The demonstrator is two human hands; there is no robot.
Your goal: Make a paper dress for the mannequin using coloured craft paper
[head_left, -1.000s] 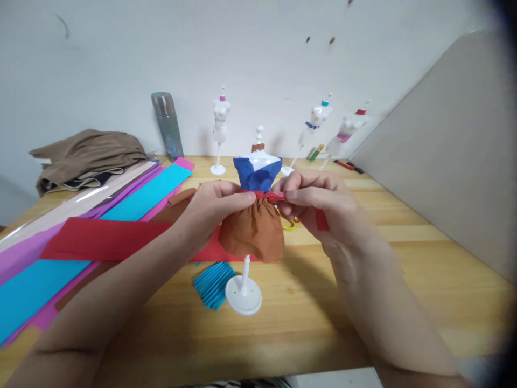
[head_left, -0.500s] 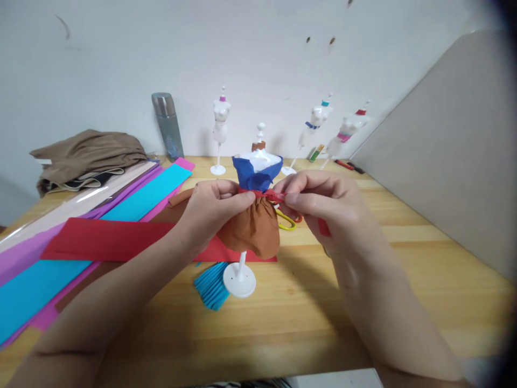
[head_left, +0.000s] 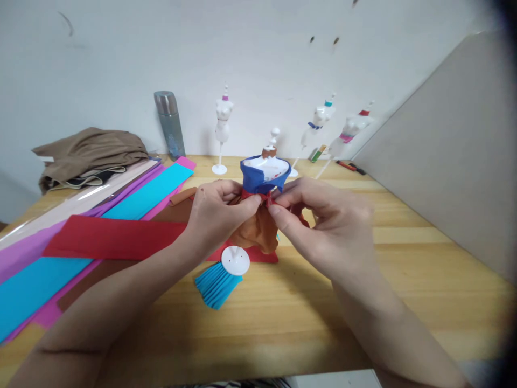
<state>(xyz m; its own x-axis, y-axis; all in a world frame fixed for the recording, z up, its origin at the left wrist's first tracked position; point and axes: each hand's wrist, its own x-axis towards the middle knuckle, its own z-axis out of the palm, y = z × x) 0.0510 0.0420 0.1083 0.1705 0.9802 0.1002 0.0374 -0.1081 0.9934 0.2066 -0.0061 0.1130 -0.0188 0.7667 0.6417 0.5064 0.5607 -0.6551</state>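
Pinch grips both sides: left hand (head_left: pixel 214 215) and right hand (head_left: pixel 323 226) squeezed the red strip (head_left: pixel 263 197) at the mannequin (head_left: pixel 270 168) waist, above the bench (head_left: pixel 404 269). Top (head_left: pixel 252 179) and skirt (head_left: pixel 258 234) were on; I judged the knot unfinished.

White wall (head_left: pixel 121 54) behind the grip, flat, with 2 dark specks (head_left: pixel 312 39) above and right of it and 1 curved scuff (head_left: pixel 67 24) far upper left. Light wood table (head_left: pixel 404 280) under and around the grip. Grey panel (head_left: pixel 452 151) to the right, meeting the wall. Light is soft and even.
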